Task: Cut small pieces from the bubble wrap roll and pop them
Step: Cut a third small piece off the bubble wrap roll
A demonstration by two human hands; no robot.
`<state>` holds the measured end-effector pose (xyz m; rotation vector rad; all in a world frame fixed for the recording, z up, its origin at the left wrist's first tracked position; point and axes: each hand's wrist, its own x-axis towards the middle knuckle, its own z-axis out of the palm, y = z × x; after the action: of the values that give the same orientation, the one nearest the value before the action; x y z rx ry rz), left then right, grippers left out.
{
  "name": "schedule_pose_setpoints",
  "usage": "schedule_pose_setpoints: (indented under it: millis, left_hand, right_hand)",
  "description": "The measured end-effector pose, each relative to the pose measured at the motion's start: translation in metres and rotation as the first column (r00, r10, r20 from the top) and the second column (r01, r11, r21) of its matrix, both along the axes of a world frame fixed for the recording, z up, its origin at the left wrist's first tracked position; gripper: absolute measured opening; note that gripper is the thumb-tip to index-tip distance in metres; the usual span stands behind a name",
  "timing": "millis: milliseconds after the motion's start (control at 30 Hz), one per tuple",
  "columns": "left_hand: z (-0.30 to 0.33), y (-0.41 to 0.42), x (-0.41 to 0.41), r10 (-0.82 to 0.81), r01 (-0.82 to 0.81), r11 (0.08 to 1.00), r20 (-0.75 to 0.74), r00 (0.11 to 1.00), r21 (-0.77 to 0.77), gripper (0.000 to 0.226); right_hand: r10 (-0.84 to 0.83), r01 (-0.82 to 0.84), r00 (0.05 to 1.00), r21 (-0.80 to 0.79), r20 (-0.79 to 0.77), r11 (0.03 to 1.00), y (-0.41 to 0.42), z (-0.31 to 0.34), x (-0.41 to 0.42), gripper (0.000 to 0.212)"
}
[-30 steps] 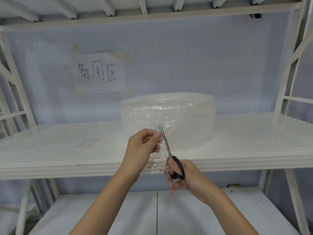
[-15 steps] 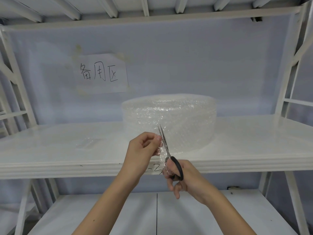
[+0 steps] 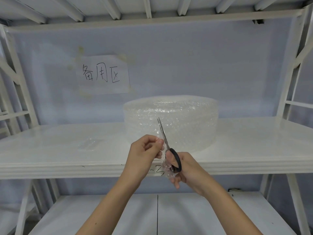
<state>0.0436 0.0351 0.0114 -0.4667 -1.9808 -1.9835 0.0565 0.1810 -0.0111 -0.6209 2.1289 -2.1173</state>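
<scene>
A wide roll of clear bubble wrap stands on the white shelf, at its middle. In front of the roll my left hand pinches a loose strip of bubble wrap that hangs down past the shelf's front edge. My right hand grips black-handled scissors. The blades point up and away, nearly together, right beside the left fingertips and against the strip.
A small flat piece of bubble wrap lies on the shelf to the left. A paper sign with handwritten characters hangs on the back wall. White frame posts stand at both sides. A lower shelf lies beneath my arms.
Both hands and the scissors stay in front of the roll. The blades have closed slightly along the strip, and the hands sit a little lower against the shelf edge.
</scene>
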Motion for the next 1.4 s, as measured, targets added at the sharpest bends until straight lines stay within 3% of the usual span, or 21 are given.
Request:
schedule_pose_setpoints:
  millis: [133, 300, 533, 633, 767, 867, 1100, 1233, 1400]
  left_hand:
    - [-0.001, -0.001, 0.000, -0.006, 0.005, 1.000, -0.024, 1.000, -0.027, 0.009]
    - [-0.004, -0.001, 0.003, -0.025, 0.022, 0.998, -0.045, 0.999, -0.066, 0.009]
    - [-0.006, -0.004, 0.002, -0.031, 0.027, 0.996, -0.050, 0.998, -0.089, 0.010]
    - [-0.010, -0.011, 0.000, -0.013, 0.009, 0.993, -0.031, 0.999, -0.119, 0.011]
    - [-0.021, -0.018, 0.003, -0.032, 0.035, 0.981, 0.019, 0.999, -0.191, 0.012]
    - [-0.021, -0.028, 0.004, -0.053, 0.061, 0.989, 0.065, 0.996, -0.132, 0.012]
    - [-0.008, -0.039, -0.002, -0.003, 0.008, 0.996, 0.059, 0.998, -0.093, 0.015]
    - [-0.005, -0.040, -0.005, 0.009, -0.005, 0.995, 0.038, 0.999, -0.104, 0.016]
    - [-0.005, -0.040, -0.006, 0.006, -0.003, 0.995, 0.031, 1.000, -0.095, 0.021]
  right_hand:
    - [0.010, -0.010, 1.000, 0.003, 0.003, 1.000, -0.002, 0.004, -0.001, 0.045]
    - [-0.001, 0.001, 1.000, 0.017, -0.003, 1.000, -0.002, 0.013, -0.005, 0.075]
    - [-0.053, 0.057, 0.997, 0.088, -0.050, 0.994, -0.001, 0.021, -0.008, 0.054]
    - [-0.106, 0.116, 0.990, 0.112, -0.095, 0.987, -0.001, 0.030, -0.008, 0.055]
    - [-0.190, 0.193, 0.975, 0.009, -0.116, 0.981, -0.002, 0.054, -0.006, 0.056]
    - [-0.296, 0.283, 0.943, -0.100, -0.150, 0.954, 0.006, 0.072, -0.002, 0.061]
    - [-0.599, 0.623, 0.772, 0.067, -0.213, 0.779, 0.058, 0.068, -0.010, 0.042]
    - [-0.681, 0.712, 0.702, 0.212, -0.209, 0.669, 0.094, 0.061, -0.014, 0.045]
    - [-0.751, 0.714, 0.633, 0.517, -0.187, 0.473, 0.124, 0.055, -0.016, 0.059]
